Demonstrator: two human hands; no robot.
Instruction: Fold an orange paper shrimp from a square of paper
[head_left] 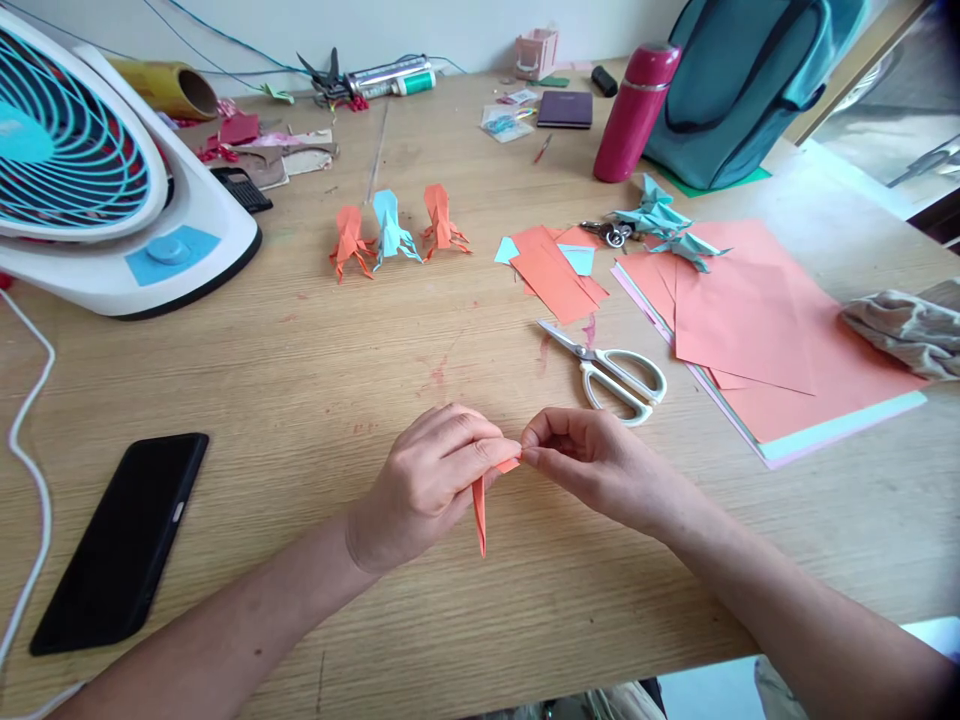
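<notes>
My left hand (pixel 439 475) is closed on a small piece of folded orange paper (pixel 480 515), most of it hidden by the fingers. One narrow pointed strip of it hangs down below the hand, and a short edge shows at the fingertips. Thumb and forefinger of my right hand (pixel 589 460) pinch the paper's right tip. Just beyond the right hand lie white-handled scissors (pixel 619 380) with their blades pointing to the upper left. Farther back stand three folded paper figures: an orange one (pixel 350 243), a light blue one (pixel 393 230) and another orange one (pixel 444 220).
A white fan (pixel 187 230) stands at the left, with a black phone (pixel 124 540) nearer me. Orange paper strips (pixel 555 275) lie mid-table. To the right are stacked paper sheets (pixel 840 340), blue folded figures (pixel 652 210), a pink bottle (pixel 636 115) and a teal bag (pixel 742 100).
</notes>
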